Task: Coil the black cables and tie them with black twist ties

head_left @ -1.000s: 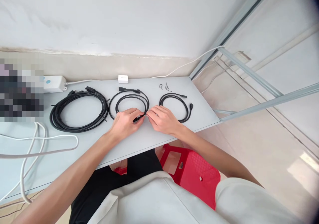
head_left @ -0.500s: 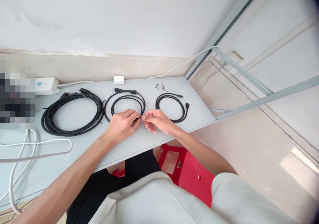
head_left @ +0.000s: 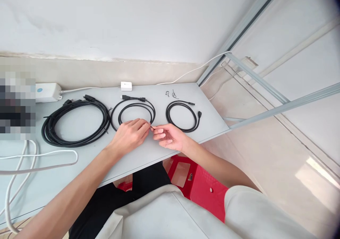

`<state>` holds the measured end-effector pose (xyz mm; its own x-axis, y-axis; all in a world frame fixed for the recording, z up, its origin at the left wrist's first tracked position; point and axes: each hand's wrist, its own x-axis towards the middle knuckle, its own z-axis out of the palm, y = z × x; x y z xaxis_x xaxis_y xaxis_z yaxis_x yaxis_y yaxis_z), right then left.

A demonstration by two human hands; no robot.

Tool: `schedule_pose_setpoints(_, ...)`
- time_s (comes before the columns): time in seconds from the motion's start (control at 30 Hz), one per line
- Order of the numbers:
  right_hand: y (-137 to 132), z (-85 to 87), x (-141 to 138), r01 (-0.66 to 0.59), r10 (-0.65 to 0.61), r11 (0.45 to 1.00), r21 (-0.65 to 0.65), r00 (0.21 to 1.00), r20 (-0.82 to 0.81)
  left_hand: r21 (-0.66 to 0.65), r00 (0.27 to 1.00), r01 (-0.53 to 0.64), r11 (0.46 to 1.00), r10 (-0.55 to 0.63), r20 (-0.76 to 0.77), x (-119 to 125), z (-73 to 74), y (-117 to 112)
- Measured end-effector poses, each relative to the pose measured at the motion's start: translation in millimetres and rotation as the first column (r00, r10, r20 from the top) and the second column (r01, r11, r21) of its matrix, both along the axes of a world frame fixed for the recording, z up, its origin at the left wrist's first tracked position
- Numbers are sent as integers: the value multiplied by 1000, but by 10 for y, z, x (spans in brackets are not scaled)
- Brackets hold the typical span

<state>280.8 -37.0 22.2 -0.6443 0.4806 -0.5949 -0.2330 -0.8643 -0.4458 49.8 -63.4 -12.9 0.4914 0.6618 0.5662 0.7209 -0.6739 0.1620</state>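
Observation:
In the head view, my left hand (head_left: 132,132) is closed on the near side of the middle coiled black cable (head_left: 142,99), its fingers hiding that part of the loop. My right hand (head_left: 170,137) meets it at the fingertips. Between thumb and forefinger it pinches the end of a thin black tie (head_left: 152,127); its other fingers are loosely curled. Both plugs of the middle cable lie at the far side of its loop. A smaller coiled black cable (head_left: 199,114) rests to the right, and a thicker coiled black cable (head_left: 47,132) to the left.
Several loose thin black ties (head_left: 174,94) lie near the back of the grey table (head_left: 212,120). A white adapter (head_left: 126,86) and a white box (head_left: 49,92) stand along the wall. White cables (head_left: 34,161) lie at left; a red stool (head_left: 209,187) is below.
My right hand has turned so its palm and curled fingers show more, and it sits slightly lower, still pinching the tie. My left hand stays on the middle cable.

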Motion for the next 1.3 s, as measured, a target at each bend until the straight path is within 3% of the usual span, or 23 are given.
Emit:
schedule_pose_setpoints(0.17, -34, -26, 11, -5, -8, 985, 172, 997, 74, -68, 995, -18, 998, 25, 100, 7, 17, -8)
schedule_pose_setpoints(0.27, 29, 27, 127, -187, 87, 901, 390, 962, 260, -91, 987, -43, 995, 57, 149, 17, 16, -19)
schedule_pose_setpoints(0.33, 133, 87, 252, -350, 77, 766, 540, 883, 463, -108, 985, -46, 993, 63, 159, 20, 7, -24)
schedule_pose_setpoints(0.37, 207, 119, 319, -409, 2, 681, 607, 830, 557, -113, 985, -46, 993, 64, 161, 20, 0, -24)
schedule_pose_setpoints(0.43, 399, 173, 446, -488, -242, 486, 725, 721, 649, -116, 985, -43, 992, 61, 161, 20, -13, -21)
schedule_pose_setpoints(0.5, 649, 202, 543, -578, -473, 273, 769, 616, 630, -119, 985, -28, 992, 47, 163, 23, -22, -17)
schedule_pose_setpoints(0.57, 948, 193, 602, -639, -636, 146, 755, 524, 566, -140, 983, 18, 990, 8, 182, 34, -25, -22)
schedule_pose_setpoints(0.63, 1275, 150, 624, -705, -718, 73, 706, 454, 527, -175, 975, 116, 978, -79, 207, 53, -22, -39)
schedule_pose_setpoints(0.73, 1735, 54, 603, -837, -757, 52, 544, 322, 569, -227, 952, 269, 936, -222, 213, 86, -13, -79)
schedule_pose_setpoints(0.83, 2055, -25, 547, -915, -695, 68, 397, 242, 677, -216, 942, 288, 933, -237, 236, 92, 1, -82)
schedule_pose_setpoints(0.9, 2172, -55, 511, -924, -666, 60, 378, 245, 705, -168, 952, 199, 966, -150, 267, 61, 16, -39)
schedule_pose_setpoints(1.0, 2247, -63, 479, -925, -647, 54, 377, 255, 719, -118, 969, -64, 991, 90, 232, -39, 38, 68)
schedule_pose_setpoints(1.13, 2251, -16, 466, -927, -601, 55, 372, 267, 753, -125, 932, -352, 928, 360, 50, -165, 21, 168)
schedule_pose_setpoints(1.3, 2070, 166, 321, -890, -593, 26, 455, 352, 724, -165, 889, -455, 875, 457, -31, -200, -84, 175)
